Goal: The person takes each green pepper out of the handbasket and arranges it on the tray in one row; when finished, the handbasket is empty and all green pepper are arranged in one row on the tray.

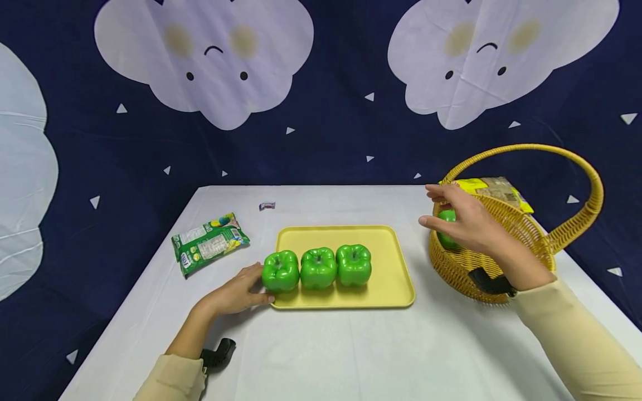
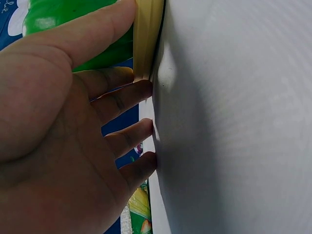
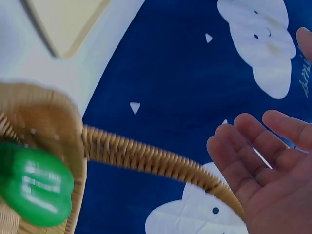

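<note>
Three green bell peppers stand in a row on a yellow tray point(image 1: 391, 273): the left one point(image 1: 281, 271), the middle one point(image 1: 319, 268) and the right one point(image 1: 354, 265). My left hand point(image 1: 238, 292) is at the tray's front left corner, beside the left pepper. In the left wrist view its fingers point(image 2: 124, 136) are extended, with the thumb by the tray rim. Over the left side of a wicker basket point(image 1: 451, 273) hovers my right hand point(image 1: 468, 220), holding nothing, fingers apart. Another green bell pepper point(image 3: 39, 187) lies inside the basket, partly hidden by that hand in the head view.
A green snack packet point(image 1: 210, 244) lies left of the tray, and a small wrapped candy point(image 1: 267, 205) behind it. Behind the basket is a yellow packet point(image 1: 494, 189). The basket's tall handle point(image 1: 531, 147) arches upward. A dark cloud-patterned cloth point(image 1: 341, 139) hangs behind the white table.
</note>
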Demonstrator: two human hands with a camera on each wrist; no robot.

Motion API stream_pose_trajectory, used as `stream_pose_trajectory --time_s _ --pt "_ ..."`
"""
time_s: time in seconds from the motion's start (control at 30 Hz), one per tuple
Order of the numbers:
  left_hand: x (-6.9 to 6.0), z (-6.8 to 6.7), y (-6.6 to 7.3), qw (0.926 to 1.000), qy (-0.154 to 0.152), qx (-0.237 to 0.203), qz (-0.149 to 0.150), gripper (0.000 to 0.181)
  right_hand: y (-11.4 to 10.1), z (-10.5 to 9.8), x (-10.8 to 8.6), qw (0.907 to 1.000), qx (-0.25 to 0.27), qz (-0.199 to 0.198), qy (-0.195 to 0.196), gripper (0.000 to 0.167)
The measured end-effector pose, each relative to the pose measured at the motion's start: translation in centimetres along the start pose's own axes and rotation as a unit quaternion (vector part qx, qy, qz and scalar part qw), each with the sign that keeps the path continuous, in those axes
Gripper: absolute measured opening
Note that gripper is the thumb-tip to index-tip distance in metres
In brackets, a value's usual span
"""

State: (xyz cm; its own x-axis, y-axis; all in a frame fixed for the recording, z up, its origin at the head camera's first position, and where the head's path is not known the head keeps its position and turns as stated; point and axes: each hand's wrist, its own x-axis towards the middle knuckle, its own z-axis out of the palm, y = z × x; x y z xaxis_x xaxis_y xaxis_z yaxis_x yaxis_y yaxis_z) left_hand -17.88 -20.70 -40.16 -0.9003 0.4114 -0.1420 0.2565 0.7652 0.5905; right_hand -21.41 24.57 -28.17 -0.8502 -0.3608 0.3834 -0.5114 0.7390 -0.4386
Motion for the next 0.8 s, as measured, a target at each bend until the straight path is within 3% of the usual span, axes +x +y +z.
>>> stream_pose_trajectory --time_s 0.5,0.8 --pt "-0.1 -0.1 0.2 0.9999 0.002 -0.006 -0.008 0.08 3.0 -2.1 -0.6 0.9994 -0.019 0.027 0.005 0.06" --pt "-0.1 -0.1 0.1 0.9999 0.001 -0.007 -0.014 0.08 4.8 -3.0 -0.8 0.9985 -0.046 0.019 0.023 0.055"
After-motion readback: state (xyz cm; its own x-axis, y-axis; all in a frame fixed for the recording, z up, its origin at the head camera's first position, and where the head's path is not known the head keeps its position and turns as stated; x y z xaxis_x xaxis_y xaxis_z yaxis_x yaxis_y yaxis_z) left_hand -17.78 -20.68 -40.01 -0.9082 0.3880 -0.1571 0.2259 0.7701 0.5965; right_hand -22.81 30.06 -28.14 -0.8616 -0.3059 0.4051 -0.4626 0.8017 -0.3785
